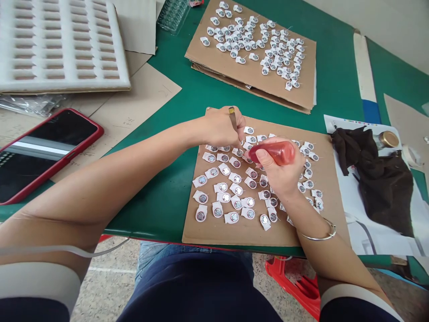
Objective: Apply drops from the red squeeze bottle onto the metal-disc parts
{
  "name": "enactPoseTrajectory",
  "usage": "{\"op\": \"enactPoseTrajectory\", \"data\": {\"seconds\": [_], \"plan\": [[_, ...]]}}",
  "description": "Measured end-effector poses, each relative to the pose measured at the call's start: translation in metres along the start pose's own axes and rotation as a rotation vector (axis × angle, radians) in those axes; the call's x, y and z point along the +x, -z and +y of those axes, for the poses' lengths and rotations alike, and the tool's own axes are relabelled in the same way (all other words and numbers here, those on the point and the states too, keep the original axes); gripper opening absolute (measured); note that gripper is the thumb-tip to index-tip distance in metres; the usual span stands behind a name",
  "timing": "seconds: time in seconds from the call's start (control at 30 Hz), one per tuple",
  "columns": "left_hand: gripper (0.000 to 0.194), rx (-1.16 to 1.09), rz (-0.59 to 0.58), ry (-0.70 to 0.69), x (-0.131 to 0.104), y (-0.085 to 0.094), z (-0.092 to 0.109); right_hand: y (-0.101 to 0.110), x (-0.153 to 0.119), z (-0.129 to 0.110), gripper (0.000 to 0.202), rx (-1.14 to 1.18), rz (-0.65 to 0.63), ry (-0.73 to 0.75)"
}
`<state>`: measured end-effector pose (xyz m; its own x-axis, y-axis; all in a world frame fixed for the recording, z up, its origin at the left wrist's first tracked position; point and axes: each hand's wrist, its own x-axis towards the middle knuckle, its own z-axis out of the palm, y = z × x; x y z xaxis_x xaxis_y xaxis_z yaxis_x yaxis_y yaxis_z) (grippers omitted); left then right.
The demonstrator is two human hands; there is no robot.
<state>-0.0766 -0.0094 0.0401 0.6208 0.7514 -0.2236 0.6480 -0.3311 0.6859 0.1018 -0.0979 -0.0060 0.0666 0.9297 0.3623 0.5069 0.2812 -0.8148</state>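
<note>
A cardboard sheet (pixel 214 231) lies on the green table with several small round silver parts on white tabs (pixel 201 213). Over its upper part, my right hand (pixel 284 174) is wrapped round a red translucent squeeze bottle (pixel 273 152), its narrow end pointing left and down toward the parts. Just left of the bottle, my left hand (pixel 226 125) is closed, with its fingertips bent down at the sheet's top edge area. What those fingertips hold, if anything, is too hidden to make out.
A second cardboard stack (pixel 208 53) with more parts stands behind. White foam tray (pixel 67 44) and red-cased phone (pixel 50 147) are at left. Dark cloth (pixel 385 183), a gold-lidded jar (pixel 387 139) and papers lie at right. A red stool (pixel 301 290) shows below the table.
</note>
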Motion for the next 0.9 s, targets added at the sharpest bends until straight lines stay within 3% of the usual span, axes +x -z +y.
{"op": "enactPoseTrajectory", "data": {"seconds": [0.5,0.9], "plan": [[0.009,-0.031,-0.003,-0.002,-0.0007,0.0006,-0.0011,0.0050,0.0021,0.0026,0.026,-0.051,-0.034,-0.081],[0.008,-0.022,-0.004,0.003,-0.0013,0.0017,0.0003,0.0037,0.0035,0.0042,0.025,-0.066,0.016,-0.047]]}}
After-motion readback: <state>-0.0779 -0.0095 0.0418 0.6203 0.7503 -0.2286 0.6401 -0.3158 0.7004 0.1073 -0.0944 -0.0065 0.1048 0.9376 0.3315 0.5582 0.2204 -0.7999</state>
